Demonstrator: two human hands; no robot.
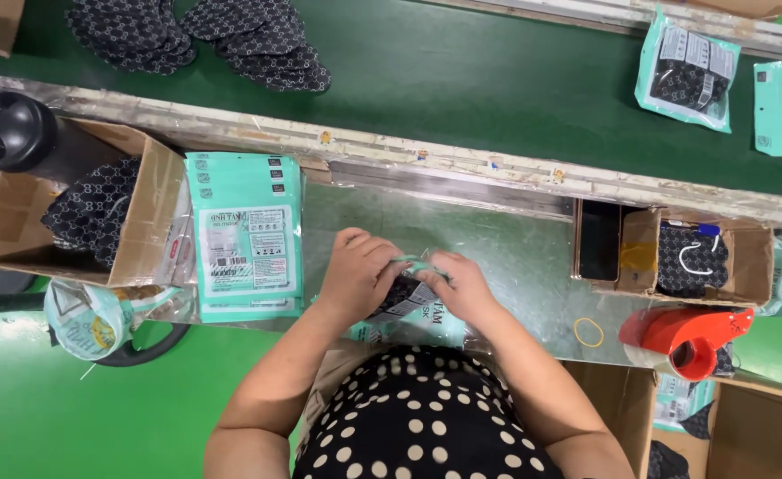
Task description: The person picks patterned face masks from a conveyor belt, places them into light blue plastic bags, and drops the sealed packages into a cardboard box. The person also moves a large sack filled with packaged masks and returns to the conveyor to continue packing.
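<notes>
My left hand (357, 273) and my right hand (461, 284) are both closed on the top edge of a teal pouch (408, 319) with black patterned masks inside, resting on the clear-covered metal worktop (515, 248). The fingers of both hands pinch the pouch's opening close together. A stack of flat empty teal pouches (245, 232) lies just left of my left hand.
A cardboard box (147, 208) of black masks stands at the left, a smaller box (737, 262) with masks and a phone at the right. An orange tape dispenser (688, 335) and a yellow rubber band (589, 332) lie at right. Filled pouches (685, 66) and mask piles (258, 35) sit on the green conveyor belt.
</notes>
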